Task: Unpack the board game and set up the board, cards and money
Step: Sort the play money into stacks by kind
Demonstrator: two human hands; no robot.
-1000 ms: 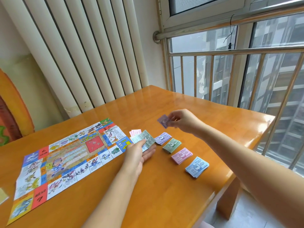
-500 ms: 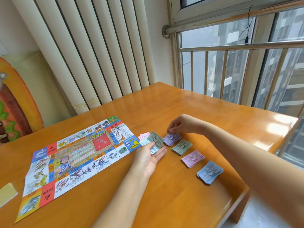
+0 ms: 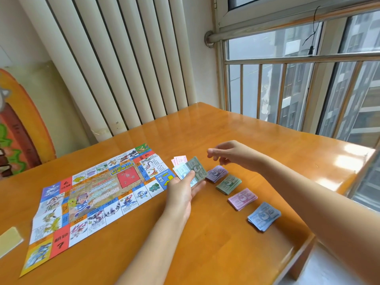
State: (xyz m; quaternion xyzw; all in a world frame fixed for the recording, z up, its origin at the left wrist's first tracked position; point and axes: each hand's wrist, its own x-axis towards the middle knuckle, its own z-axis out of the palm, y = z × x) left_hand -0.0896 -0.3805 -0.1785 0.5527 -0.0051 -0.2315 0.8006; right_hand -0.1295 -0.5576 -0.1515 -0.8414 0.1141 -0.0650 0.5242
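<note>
The colourful paper game board (image 3: 96, 192) lies unfolded on the left of the wooden table (image 3: 205, 254). My left hand (image 3: 185, 188) holds a fanned bundle of mixed play money (image 3: 190, 168), green note on top, thumb across it. To its right, sorted piles run in a diagonal row: purple (image 3: 217, 173), green (image 3: 228, 184), pink (image 3: 242, 198) and blue (image 3: 264, 216). My right hand (image 3: 226, 154) hovers just above and behind the purple pile, fingers loosely curled, holding nothing.
A pale yellow card or box piece (image 3: 9, 241) lies at the table's left edge. White vertical blinds (image 3: 115, 68) hang behind, and a railed window (image 3: 298, 89) stands beyond the table's far right edge. An orange painted panel (image 3: 16, 130) leans at left.
My right hand carried a purple note down onto the purple pile, released it, and has now lifted away holding nothing. The left hand kept its bundle. The camera view shifted left.
</note>
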